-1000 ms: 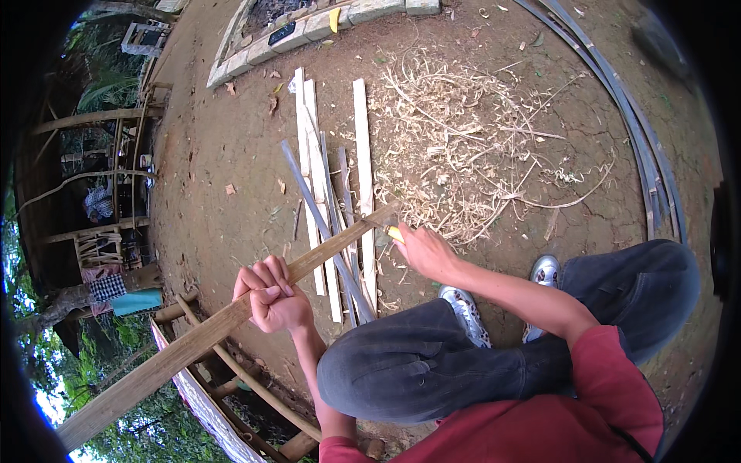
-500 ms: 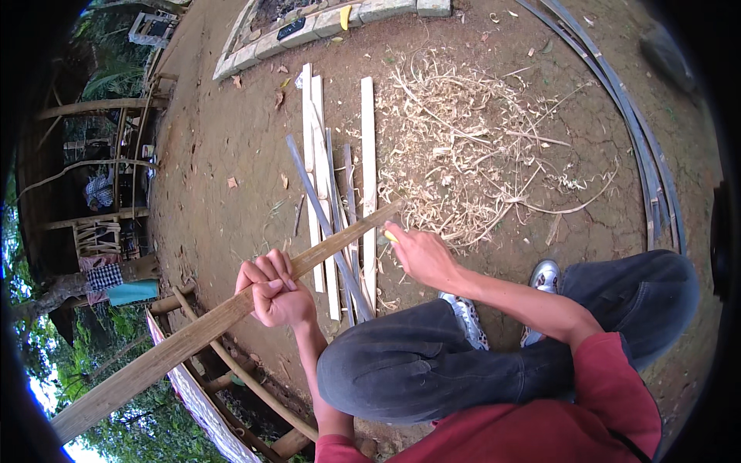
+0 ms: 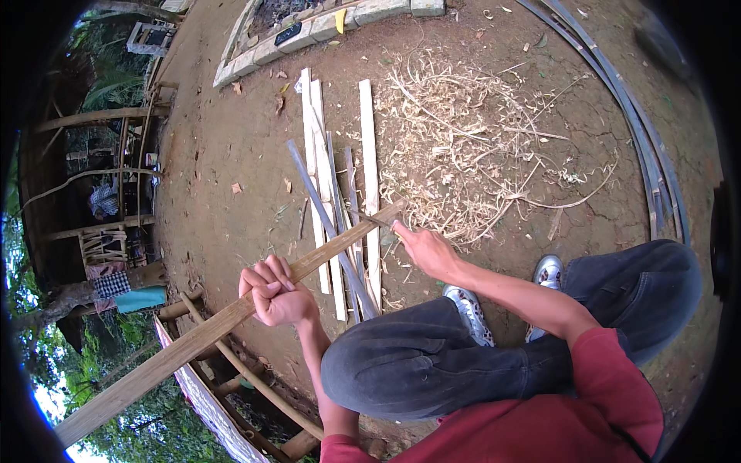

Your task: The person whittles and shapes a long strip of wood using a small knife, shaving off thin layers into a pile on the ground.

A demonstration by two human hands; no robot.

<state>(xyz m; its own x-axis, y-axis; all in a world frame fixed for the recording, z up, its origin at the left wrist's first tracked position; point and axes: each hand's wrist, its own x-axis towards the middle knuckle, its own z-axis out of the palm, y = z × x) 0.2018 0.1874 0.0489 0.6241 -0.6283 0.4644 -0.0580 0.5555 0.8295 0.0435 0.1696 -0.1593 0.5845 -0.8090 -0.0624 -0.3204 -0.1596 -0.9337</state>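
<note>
My left hand (image 3: 276, 293) is closed around a long, flat bamboo strip (image 3: 181, 345), which slants from the lower left up to the middle of the view. In my right hand (image 3: 427, 251) is a knife, its thin dark blade (image 3: 373, 220) lying across the strip close to its far end. The fingers cover most of the knife's handle. Beneath the strip's far part, several pale bamboo slats (image 3: 366, 147) and a grey-blue slat (image 3: 310, 185) lie lengthwise on the ground.
Curled shavings (image 3: 463, 154) are spread over the bare soil ahead. Long dark strips (image 3: 617, 85) curve along the right. A stone border (image 3: 309, 32) with a dark phone-like object (image 3: 288, 34) and a yellow item (image 3: 340, 21) runs at the back. Bamboo rails (image 3: 247, 370) stand at left.
The knife has turned in my right hand, so its blade now shows across the strip. My left hand keeps its grip in nearly the same place.
</note>
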